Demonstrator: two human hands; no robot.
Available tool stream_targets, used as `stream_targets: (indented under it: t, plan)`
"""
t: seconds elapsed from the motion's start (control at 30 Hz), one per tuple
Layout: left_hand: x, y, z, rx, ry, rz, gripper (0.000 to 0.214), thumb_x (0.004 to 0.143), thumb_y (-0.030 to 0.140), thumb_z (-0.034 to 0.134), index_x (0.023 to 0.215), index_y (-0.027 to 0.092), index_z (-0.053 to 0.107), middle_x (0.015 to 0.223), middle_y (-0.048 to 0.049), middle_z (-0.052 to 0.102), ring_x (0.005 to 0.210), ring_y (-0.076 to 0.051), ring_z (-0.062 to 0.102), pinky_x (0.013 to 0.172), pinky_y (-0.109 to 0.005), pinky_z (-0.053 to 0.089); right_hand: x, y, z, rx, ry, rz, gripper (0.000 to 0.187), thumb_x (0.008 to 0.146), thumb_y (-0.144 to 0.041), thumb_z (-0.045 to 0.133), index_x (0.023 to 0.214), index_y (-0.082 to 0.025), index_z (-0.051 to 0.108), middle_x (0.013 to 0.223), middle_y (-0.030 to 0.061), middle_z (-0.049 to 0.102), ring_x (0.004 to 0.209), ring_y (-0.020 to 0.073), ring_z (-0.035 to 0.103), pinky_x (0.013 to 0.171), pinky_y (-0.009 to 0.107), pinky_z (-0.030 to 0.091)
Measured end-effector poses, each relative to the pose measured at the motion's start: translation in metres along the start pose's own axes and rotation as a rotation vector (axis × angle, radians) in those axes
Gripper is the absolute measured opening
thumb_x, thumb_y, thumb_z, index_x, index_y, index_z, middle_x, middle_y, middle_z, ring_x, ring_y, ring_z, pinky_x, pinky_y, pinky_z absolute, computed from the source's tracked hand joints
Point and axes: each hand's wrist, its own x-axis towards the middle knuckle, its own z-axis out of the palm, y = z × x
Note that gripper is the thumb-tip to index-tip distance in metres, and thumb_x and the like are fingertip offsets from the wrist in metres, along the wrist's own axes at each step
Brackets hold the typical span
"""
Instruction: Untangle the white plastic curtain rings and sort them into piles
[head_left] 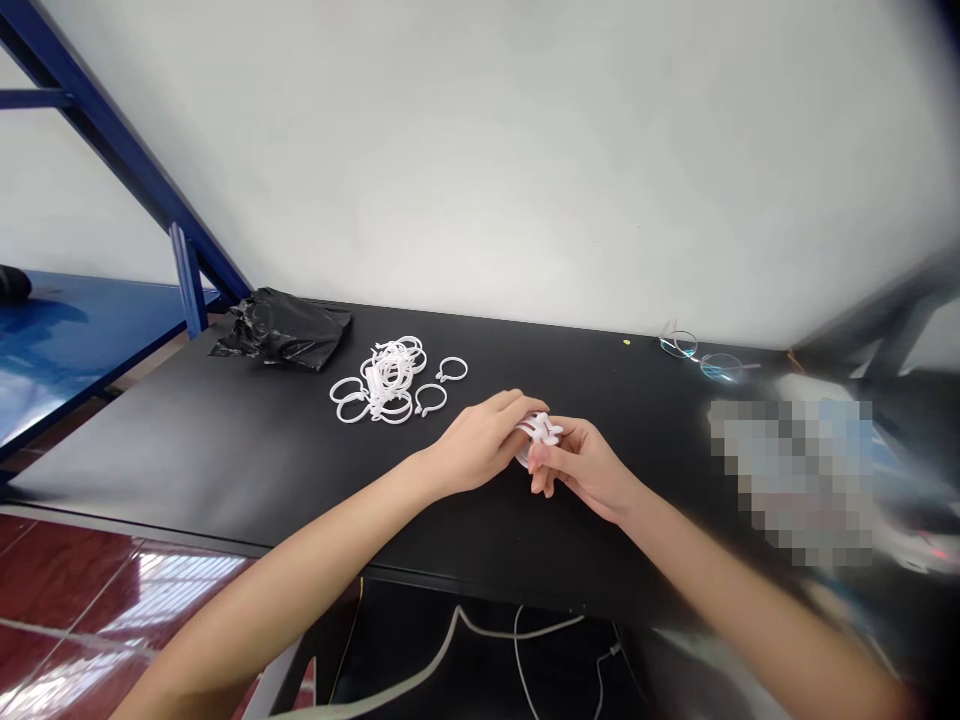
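Note:
Over the middle of the black table, my left hand (pixel 484 440) is closed round a small bunch of white plastic rings (pixel 541 430), which look like curtain rings. My right hand (pixel 585 465) pinches the knobbed ends of the same rings from the other side. Fingers cover much of the bunch, so how many rings it holds is hidden. To the left lies a loose pile of similar white rings (pixel 390 370), partly overlapping. Two single rings (pixel 453 368) rest apart, just right of that pile.
A crumpled black plastic bag (pixel 289 330) lies at the back left of the black table (pixel 262 455). Eyeglasses (pixel 701 358) sit at the back right, near a blurred-out item (pixel 795 480). A blue metal frame (pixel 120 130) stands left. White cables (pixel 420 670) hang below the front edge.

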Motion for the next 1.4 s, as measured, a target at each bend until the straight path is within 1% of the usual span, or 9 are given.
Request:
stream_targets:
  t: [0.13,0.33,0.43,0.63,0.87,1.03,1.17,1.27,1.4]
  plan:
    - [-0.002,-0.004,0.005,0.199,-0.161,0.019,0.026,0.092,0.015,0.042,0.117,0.016,0.051,0.079,-0.0023,0.067,0.064,-0.016,0.061,0.056,-0.023,0.038,0.001,0.004,-0.003,-0.029,-0.05,0.078,0.031,0.074,-0.042,0.078,0.065,-0.013,0.069,0.064,0.0043,0.072,0.043,0.012,0.065,0.041,0.02,0.049]
    - [0.0,-0.009,0.004,0.325,-0.161,0.058,0.012,0.089,0.012,0.045,0.097,0.017,0.052,0.071,-0.0006,0.065,0.055,-0.014,0.058,0.049,-0.021,0.03,0.001,0.004,-0.002,-0.053,-0.046,0.073,0.04,0.083,-0.05,0.068,0.067,-0.013,0.068,0.064,0.0035,0.069,0.042,0.0099,0.062,0.045,0.021,0.049]
    - [0.003,-0.013,-0.002,0.163,-0.108,0.046,0.014,0.087,0.007,0.041,0.092,0.017,0.051,0.068,0.0013,0.063,0.057,-0.012,0.058,0.053,-0.02,0.037,-0.002,0.003,0.001,-0.079,-0.087,-0.004,0.038,0.087,-0.051,0.063,0.081,-0.014,0.069,0.068,0.0018,0.066,0.049,0.011,0.062,0.045,0.022,0.05]
    - [0.006,-0.009,-0.007,-0.231,-0.09,0.022,0.018,0.085,0.005,0.041,0.077,0.015,0.054,0.056,0.0041,0.057,0.051,-0.007,0.054,0.053,-0.017,0.04,-0.013,0.003,0.007,-0.367,-0.021,-0.312,0.03,0.099,-0.037,0.049,0.084,-0.017,0.066,0.066,0.0006,0.066,0.06,0.0132,0.064,0.068,0.029,0.054]
    - [0.005,-0.01,-0.001,-0.604,-0.188,-0.13,0.045,0.099,0.043,0.037,0.07,0.013,0.053,0.049,0.0016,0.052,0.036,-0.005,0.045,0.039,-0.016,0.036,-0.021,0.001,0.012,-0.453,-0.032,-0.408,0.031,0.099,-0.034,0.047,0.079,-0.018,0.065,0.065,0.0014,0.067,0.064,0.0158,0.065,0.073,0.033,0.054]
    - [0.007,-0.02,0.003,-0.638,-0.227,-0.169,0.039,0.096,0.047,0.044,0.084,0.012,0.056,0.058,0.0018,0.054,0.041,-0.005,0.047,0.04,-0.016,0.038,-0.012,0.005,0.011,-0.199,0.034,-0.188,0.034,0.094,-0.044,0.054,0.079,-0.016,0.065,0.069,0.0011,0.063,0.058,0.0134,0.063,0.064,0.031,0.055]
    - [0.007,-0.016,-0.012,-0.558,-0.244,-0.231,0.046,0.091,0.041,0.057,0.13,0.019,0.046,0.089,-0.0044,0.064,0.064,-0.011,0.061,0.052,-0.021,0.051,-0.001,0.006,0.0,0.053,0.192,-0.141,0.034,0.087,-0.046,0.064,0.071,-0.016,0.063,0.064,-0.0006,0.059,0.056,0.0122,0.06,0.056,0.028,0.054]
    - [-0.002,-0.022,-0.042,-0.471,-0.076,-0.244,0.06,0.085,0.04,0.064,0.138,0.023,0.04,0.109,-0.0101,0.064,0.087,-0.018,0.065,0.061,-0.026,0.056,0.004,0.005,-0.01,0.061,0.355,-0.176,0.028,0.082,-0.045,0.071,0.079,-0.017,0.068,0.076,0.0026,0.065,0.072,0.0163,0.067,0.063,0.027,0.057]
    - [-0.028,-0.064,-0.097,-0.137,0.514,-0.293,0.037,0.088,0.045,0.056,0.111,0.016,0.062,0.104,-0.0102,0.069,0.099,-0.022,0.065,0.087,-0.035,0.054,0.027,-0.005,-0.007,-0.148,0.348,-0.165,0.037,0.077,-0.048,0.073,0.095,-0.015,0.071,0.093,0.0098,0.071,0.089,0.0238,0.071,0.073,0.033,0.059]
